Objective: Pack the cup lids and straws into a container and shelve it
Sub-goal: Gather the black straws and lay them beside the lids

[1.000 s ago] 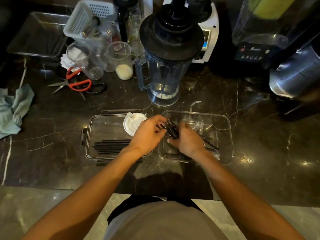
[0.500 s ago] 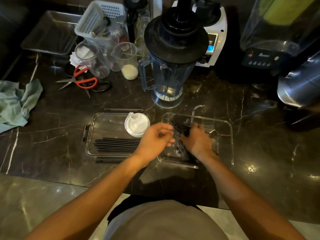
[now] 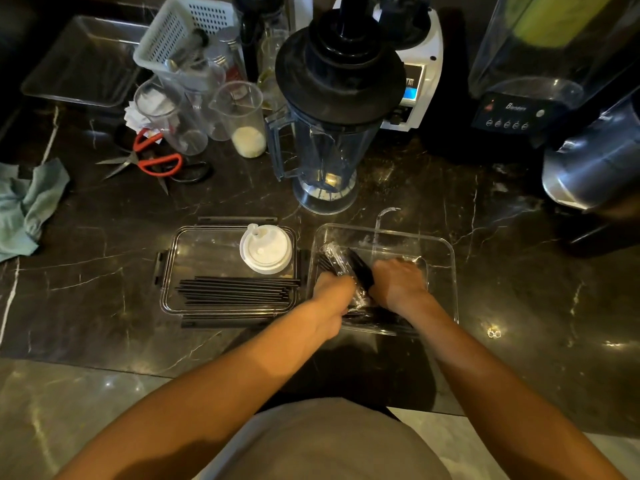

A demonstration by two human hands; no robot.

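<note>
On the dark marble counter a clear flat lid-like tray with black clips (image 3: 173, 271) holds a row of loose black straws (image 3: 239, 291) and a stack of white cup lids (image 3: 266, 249). To its right stands a clear deep container (image 3: 446, 258). Inside it lies a bundle of black straws in clear wrap (image 3: 346, 268). My left hand (image 3: 334, 296) and my right hand (image 3: 398, 284) are both down in that container, closed around the bundle from either side. The bundle's near end is hidden by my hands.
A blender jug with a black lid (image 3: 332, 133) stands just behind the two containers. Red-handled scissors (image 3: 152, 161), measuring cups (image 3: 242, 119) and a white basket (image 3: 183, 36) sit at the back left. A blue-green cloth (image 3: 27, 202) lies at the left edge, blender machines (image 3: 519, 105) at the right.
Both hands have dropped lower into the right container with the straw bundle. My left hand has moved right, off the left tray's edge, and closed on the bundle.
</note>
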